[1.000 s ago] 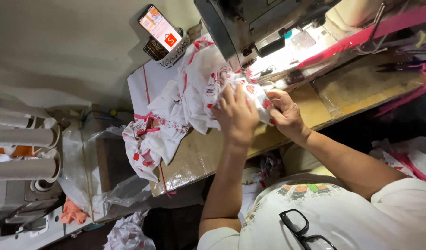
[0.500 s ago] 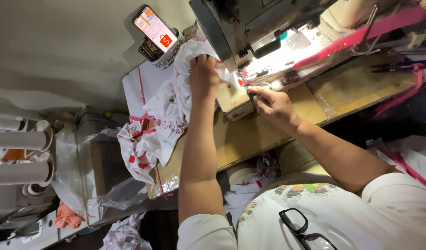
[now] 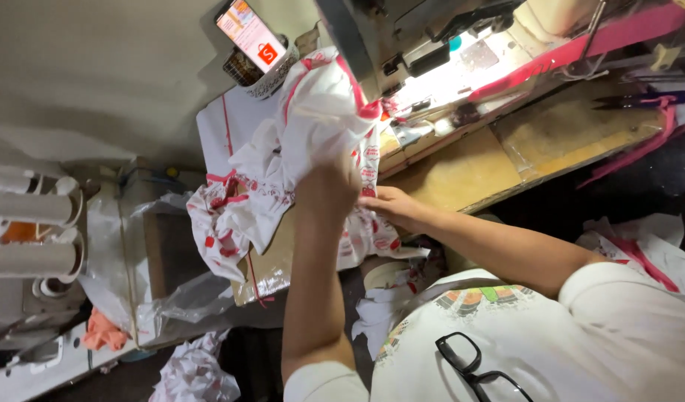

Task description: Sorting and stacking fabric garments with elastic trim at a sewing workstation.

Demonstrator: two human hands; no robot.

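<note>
Wooden sewing table (image 3: 461, 175) was cluttered. We had our left hand (image 3: 329, 186) bunched around the white-and-red fabric (image 3: 312, 112) by the sewing machine (image 3: 402, 30); right hand (image 3: 391, 207) lay flat, open beneath. Soft, light, floppy stuff, best gathered at an edge.

You pulled your left hand (image 3: 329, 187) back from under the grey sewing machine head (image 3: 372, 37) and lifted the white, red-printed cloth with pink trim (image 3: 312, 112) up off the wooden table (image 3: 461, 171). Your right hand (image 3: 393, 206) dropped toward the table's near edge, beneath the raised cloth.
</note>
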